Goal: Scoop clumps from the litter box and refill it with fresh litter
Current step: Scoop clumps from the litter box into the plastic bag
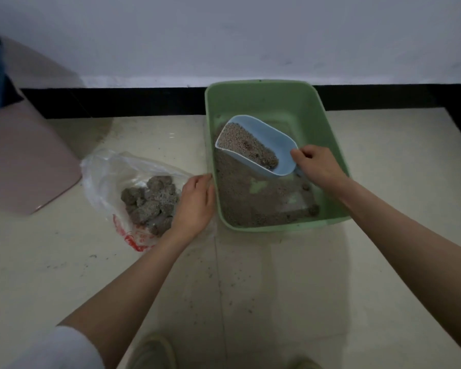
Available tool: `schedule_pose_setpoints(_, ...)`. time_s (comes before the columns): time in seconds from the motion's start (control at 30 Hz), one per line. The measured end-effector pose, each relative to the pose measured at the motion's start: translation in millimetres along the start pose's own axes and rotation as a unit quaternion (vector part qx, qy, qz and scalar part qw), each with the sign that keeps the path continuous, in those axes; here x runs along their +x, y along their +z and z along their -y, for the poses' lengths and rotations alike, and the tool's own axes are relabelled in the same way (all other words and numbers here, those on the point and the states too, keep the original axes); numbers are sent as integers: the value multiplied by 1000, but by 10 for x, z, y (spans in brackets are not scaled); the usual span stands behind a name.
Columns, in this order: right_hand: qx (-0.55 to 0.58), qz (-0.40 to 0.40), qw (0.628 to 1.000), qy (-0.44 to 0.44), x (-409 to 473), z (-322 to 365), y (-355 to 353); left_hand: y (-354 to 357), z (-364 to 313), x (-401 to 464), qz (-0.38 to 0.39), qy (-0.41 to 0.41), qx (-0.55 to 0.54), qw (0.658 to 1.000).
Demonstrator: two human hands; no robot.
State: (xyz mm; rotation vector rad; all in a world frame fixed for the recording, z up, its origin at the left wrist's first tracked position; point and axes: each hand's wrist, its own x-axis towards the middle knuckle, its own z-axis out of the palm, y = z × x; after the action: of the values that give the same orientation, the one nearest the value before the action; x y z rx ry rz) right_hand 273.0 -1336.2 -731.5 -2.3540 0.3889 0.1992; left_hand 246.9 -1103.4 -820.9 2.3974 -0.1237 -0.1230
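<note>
Beyond both hands, against the dark skirting, sits the green litter box (330,145), long axis running away from the person; litter covers its near and left floor thinly, with bare green patches showing through. Left of the left hand, on the tiled floor (357,288), lies a clear plastic bag (104,177) with red print, spread open, holding a pile of grey clumps (151,202); a pink bin (24,161) stands further left, well apart. Right hand (318,166): fingers curled round the rear end of the blue scoop (274,141), handle itself hidden under the palm. Scoop is loaded with litter (248,145) and a few darker bits, held over the box interior, mouth pointing away and to the left of the right hand, long axis on a diagonal from that hand toward the far-left corner. Left hand (194,203): fingers relaxed and straight, not grasping, lying between bag and box with fingertips at the box's near-left rim; whether it touches the rim or the bag film, cannot tell. Judgement: the load must travel leftward across the left rim to the bag, which lies just beyond the left hand; right hand carries, while the left is nearer the bag and placed to steady it. Scattered grains already on the floor suggest spill risk at the rim crossing.
</note>
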Motion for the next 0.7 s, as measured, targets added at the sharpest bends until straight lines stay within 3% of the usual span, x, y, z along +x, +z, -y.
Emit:
schedule_pose_setpoints(0.1,1,51,998,-28,-75,188,156,-260,229,-275,-88,17,9,996)
schedule_pose_setpoints(0.27,-62,129,988,-62,-157,540,569,-653,834,-631,-234,-130,74,960)
schedule_pose_setpoints(0.37,-152,153,973,-87,-185,804,880,-747,1018,-682,-207,-212,51,954)
schedule_pose_setpoints(0.47,-300,119,937,-136,-273,1121,1132,-758,1107,-620,-167,-255,46,951)
schedule_pose_setpoints(0.6,-445,33,852,-274,-385,1410,1286,-755,1183,-547,-155,-278,46,947)
schedule_pose_setpoints(0.7,-496,14,792,-357,-369,1416,1288,-786,1159,-589,-167,-270,26,948)
